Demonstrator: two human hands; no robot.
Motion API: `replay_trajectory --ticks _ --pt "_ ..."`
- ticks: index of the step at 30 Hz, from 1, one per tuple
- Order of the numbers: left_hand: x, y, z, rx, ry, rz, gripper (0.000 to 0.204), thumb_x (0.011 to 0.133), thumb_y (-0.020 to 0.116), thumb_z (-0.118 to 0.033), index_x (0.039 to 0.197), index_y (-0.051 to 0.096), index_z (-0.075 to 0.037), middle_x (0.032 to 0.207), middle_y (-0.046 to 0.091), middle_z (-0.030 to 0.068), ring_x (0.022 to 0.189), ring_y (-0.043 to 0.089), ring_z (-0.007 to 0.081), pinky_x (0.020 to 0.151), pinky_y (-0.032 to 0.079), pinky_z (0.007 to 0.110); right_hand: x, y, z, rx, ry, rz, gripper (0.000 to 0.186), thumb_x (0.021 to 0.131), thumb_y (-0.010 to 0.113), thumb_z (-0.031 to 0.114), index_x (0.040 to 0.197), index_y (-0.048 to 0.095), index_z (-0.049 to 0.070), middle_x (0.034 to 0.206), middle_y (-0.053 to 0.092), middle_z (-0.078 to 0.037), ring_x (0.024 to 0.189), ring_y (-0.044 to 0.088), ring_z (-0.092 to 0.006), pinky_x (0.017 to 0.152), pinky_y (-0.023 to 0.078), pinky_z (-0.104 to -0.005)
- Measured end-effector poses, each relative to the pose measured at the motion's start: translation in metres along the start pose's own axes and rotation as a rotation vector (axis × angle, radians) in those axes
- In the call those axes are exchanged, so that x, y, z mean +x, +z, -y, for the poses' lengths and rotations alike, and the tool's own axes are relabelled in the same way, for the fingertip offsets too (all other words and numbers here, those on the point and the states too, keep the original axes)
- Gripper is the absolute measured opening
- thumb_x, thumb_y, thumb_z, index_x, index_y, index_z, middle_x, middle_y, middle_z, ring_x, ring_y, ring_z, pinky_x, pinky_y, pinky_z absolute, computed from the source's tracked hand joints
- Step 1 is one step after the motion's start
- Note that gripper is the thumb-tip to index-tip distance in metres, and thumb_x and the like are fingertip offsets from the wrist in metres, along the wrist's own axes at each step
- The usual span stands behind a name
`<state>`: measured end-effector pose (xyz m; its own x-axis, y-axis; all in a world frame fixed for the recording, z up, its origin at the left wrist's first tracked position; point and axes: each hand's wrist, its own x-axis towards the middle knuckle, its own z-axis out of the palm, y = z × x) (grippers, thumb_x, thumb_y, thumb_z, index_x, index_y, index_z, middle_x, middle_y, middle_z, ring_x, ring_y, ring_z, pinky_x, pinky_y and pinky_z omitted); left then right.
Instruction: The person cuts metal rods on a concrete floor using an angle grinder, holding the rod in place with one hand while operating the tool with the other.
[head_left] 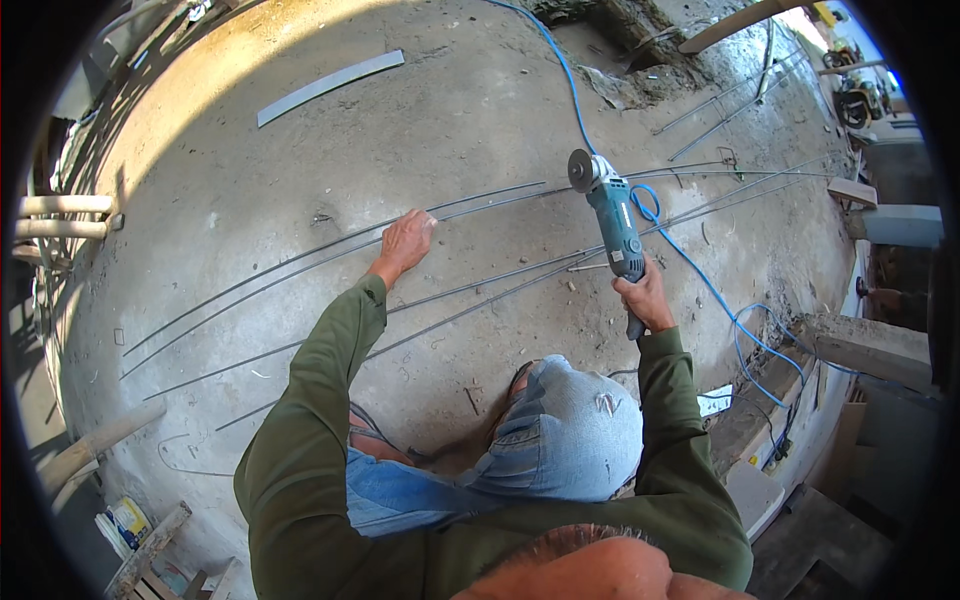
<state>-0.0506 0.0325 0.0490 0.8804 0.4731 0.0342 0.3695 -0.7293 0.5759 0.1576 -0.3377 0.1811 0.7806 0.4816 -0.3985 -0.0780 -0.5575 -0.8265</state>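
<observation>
Cutting step, judged in preparation: blue angle grinder (612, 222) gripped at its rear handle by right hand (645, 297), disc raised just above steel rods (470, 205) pinned flat to concrete floor (300, 160) under left hand (405, 240); a steady lowering onto the rod is called for.

outdoor construction yard, rough concrete slab (300, 150), long steel rods (300, 265) laid out, timber offcuts (100, 440), rubble
</observation>
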Motion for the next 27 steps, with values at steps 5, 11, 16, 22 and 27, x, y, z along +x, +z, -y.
replay_trajectory --ticks 5,11,16,22,27 --pt "0.008 0.002 -0.012 -0.063 -0.126 0.165 0.047 0.091 0.054 -0.051 0.101 0.069 -0.007 0.101 0.068 0.0134 0.091 0.065 0.0349 0.08 0.049 0.045 -0.003 -0.012 0.0 0.017 -0.025 -0.029 0.058 0.068 0.068 0.012 0.122 0.051 0.002 0.076 0.051 0.0 0.056 0.049 -0.0093 0.049 0.042 -0.0257" --pt "0.048 -0.01 -0.024 -0.189 -0.289 0.448 0.061 0.083 0.059 -0.062 0.098 0.073 -0.004 0.089 0.07 0.0156 0.087 0.066 0.0302 0.077 0.049 0.037 -0.003 -0.008 -0.013 0.019 -0.016 -0.01 0.052 0.068 0.068 0.011 0.118 0.055 0.003 0.077 0.051 0.001 0.058 0.047 -0.0083 0.051 0.041 -0.0256" --pt "0.049 -0.004 -0.026 -0.152 -0.268 0.425 0.055 0.084 0.061 -0.057 0.101 0.074 -0.006 0.087 0.071 0.0177 0.089 0.066 0.0349 0.078 0.049 0.041 0.005 -0.006 -0.024 0.004 -0.004 0.003 0.054 0.066 0.069 0.012 0.117 0.056 0.003 0.081 0.053 0.0 0.062 0.048 -0.0096 0.055 0.043 -0.027" --pt "0.045 0.004 -0.027 -0.21 -0.247 0.305 0.046 0.085 0.062 -0.051 0.093 0.076 -0.007 0.084 0.07 0.0187 0.085 0.067 0.0359 0.076 0.05 0.042 0.013 -0.01 -0.036 -0.083 -0.061 0.003 0.065 0.064 0.07 0.015 0.125 0.054 -0.001 0.093 0.059 -0.004 0.082 0.055 -0.0151 0.077 0.047 -0.0291" --pt "0.044 0.005 -0.025 -0.213 -0.185 0.229 0.047 0.087 0.061 -0.049 0.089 0.074 -0.003 0.074 0.068 0.0152 0.068 0.062 0.0258 0.065 0.046 0.038 0.022 -0.01 -0.035 -0.112 -0.04 0.018 0.068 0.064 0.07 0.014 0.128 0.052 -0.003 0.1 0.06 -0.007 0.09 0.056 -0.0163 0.085 0.046 -0.0289"
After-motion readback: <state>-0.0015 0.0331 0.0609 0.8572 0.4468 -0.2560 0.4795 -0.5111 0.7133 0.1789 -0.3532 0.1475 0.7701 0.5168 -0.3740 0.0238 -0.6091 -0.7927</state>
